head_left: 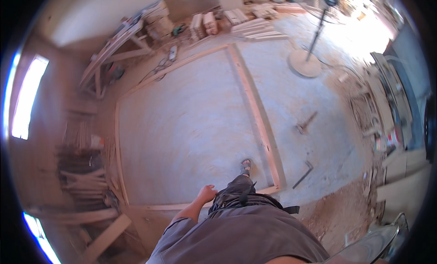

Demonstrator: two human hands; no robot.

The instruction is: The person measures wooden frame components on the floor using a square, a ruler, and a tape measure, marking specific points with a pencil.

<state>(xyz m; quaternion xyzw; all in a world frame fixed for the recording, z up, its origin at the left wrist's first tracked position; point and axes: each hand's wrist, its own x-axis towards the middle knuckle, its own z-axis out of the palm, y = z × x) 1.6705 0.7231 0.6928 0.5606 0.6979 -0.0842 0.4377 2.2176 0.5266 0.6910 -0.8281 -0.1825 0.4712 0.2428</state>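
Observation:
My left hand [207,194] hangs beside my left hip, its fingers curled in with no object showing in them. Below it lies the near rail of a large rectangular wooden frame [253,102], which rests flat on the grey floor. One sandalled foot [246,166] stands inside this frame, close to its right-hand rail. My right hand is out of view; only a bit of bare arm shows at the lower edge. To the right of the frame, a hammer-like tool [306,123] and a dark L-shaped square [303,174] lie on the floor.
A pedestal fan's round base [305,64] stands at the far right. Stacked boards [259,30] lie beyond the frame. A wooden trestle [107,52] and a cable with a power strip [172,53] are at the far left. Timber [84,182] is piled at left; planks lean at right.

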